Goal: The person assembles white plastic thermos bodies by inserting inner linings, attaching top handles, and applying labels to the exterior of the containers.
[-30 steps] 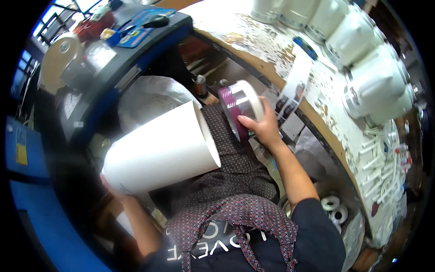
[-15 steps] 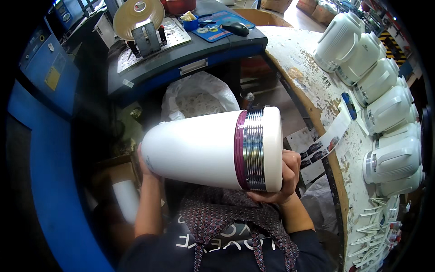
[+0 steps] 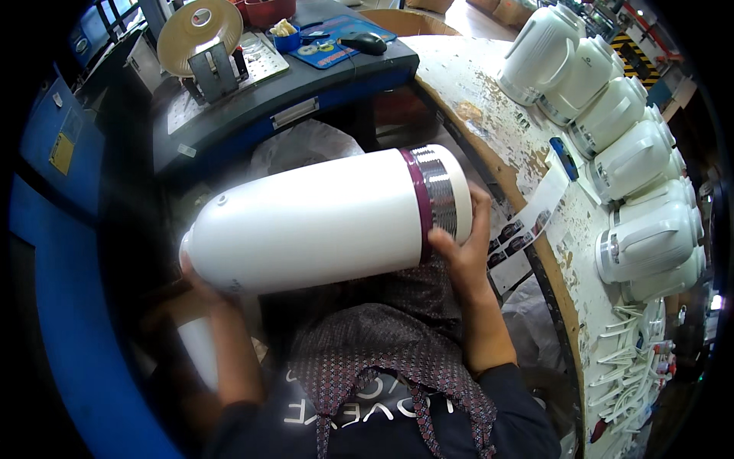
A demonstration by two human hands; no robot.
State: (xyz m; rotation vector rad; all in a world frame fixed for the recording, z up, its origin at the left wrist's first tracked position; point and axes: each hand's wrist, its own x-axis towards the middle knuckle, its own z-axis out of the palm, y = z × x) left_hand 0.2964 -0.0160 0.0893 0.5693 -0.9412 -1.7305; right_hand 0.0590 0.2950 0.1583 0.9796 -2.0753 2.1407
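A large white vacuum flask body [image 3: 313, 218] lies nearly sideways across my front, its far right end a little raised. A purple ring, a ribbed chrome band and a cream end piece circle its right end; a small round stud shows near the left. My left hand [image 3: 200, 280] is closed round the narrower left end, its fingers partly hidden behind it. My right hand [image 3: 468, 241] grips the banded end, thumb against the chrome and fingers around the cream edge.
Several white jugs with handles [image 3: 648, 243] line the worn white table [image 3: 466, 76] at right. A blue utility knife [image 3: 564, 158], a printed label strip [image 3: 529, 216] and loose white handles [image 3: 623, 367] lie there. A dark workbench [image 3: 229, 126] carries a metal fixture [image 3: 212, 73].
The flask has come up closer and shifted left, turning so more of its side shows. My right thumb now rests over the chrome band. The whole view has shifted slightly.
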